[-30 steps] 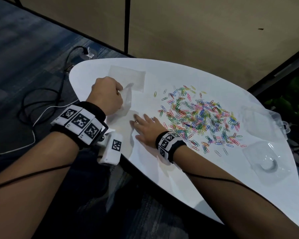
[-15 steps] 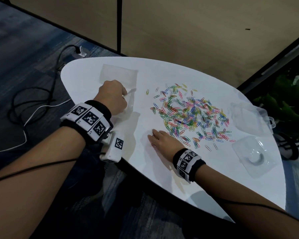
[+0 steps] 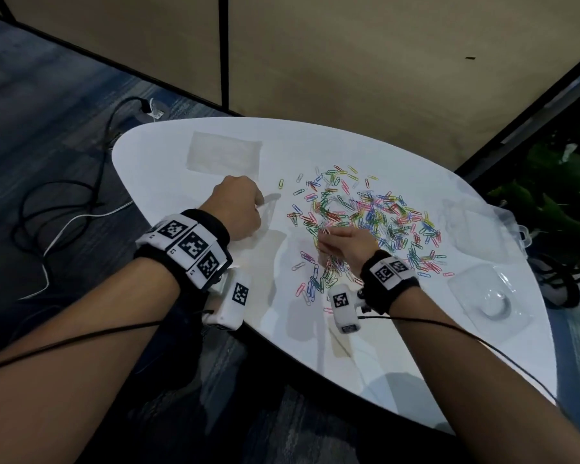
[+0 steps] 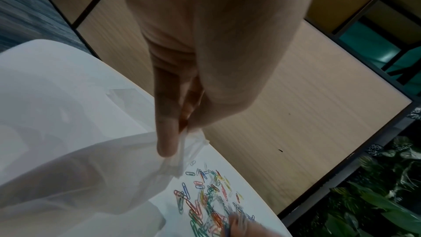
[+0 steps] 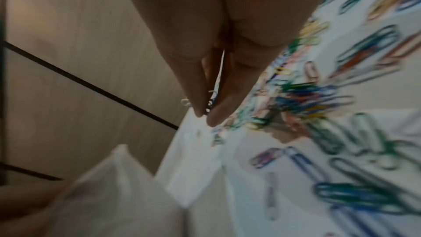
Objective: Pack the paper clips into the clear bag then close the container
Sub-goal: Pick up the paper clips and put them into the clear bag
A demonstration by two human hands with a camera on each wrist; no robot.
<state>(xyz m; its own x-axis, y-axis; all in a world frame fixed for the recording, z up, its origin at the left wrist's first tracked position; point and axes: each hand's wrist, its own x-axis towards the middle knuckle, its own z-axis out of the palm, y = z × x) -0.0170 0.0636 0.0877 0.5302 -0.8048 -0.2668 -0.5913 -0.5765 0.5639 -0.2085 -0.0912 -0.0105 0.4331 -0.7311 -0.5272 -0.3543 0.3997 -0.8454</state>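
Coloured paper clips (image 3: 365, 226) lie scattered over the middle of the white table (image 3: 399, 363). My left hand (image 3: 238, 205) pinches the rim of a clear bag (image 3: 268, 216) and holds it up beside the pile; in the left wrist view the thumb and finger of the left hand (image 4: 180, 138) nip the bag (image 4: 91, 177) at its edge. My right hand (image 3: 339, 242) is over the near side of the pile, fingers curled round a few clips. In the blurred right wrist view the right hand (image 5: 205, 113) pinches clips between its fingertips.
A second flat clear bag (image 3: 225, 155) lies at the table's far left. A clear plastic container (image 3: 482, 236) and its open half (image 3: 493, 299) sit at the right edge. Cables (image 3: 64, 202) trail on the carpet to the left. Plants (image 3: 556, 182) stand at the right.
My right hand has moved from lying flat on the table near the bag into the pile and has closed on some clips. My left hand keeps holding the bag.
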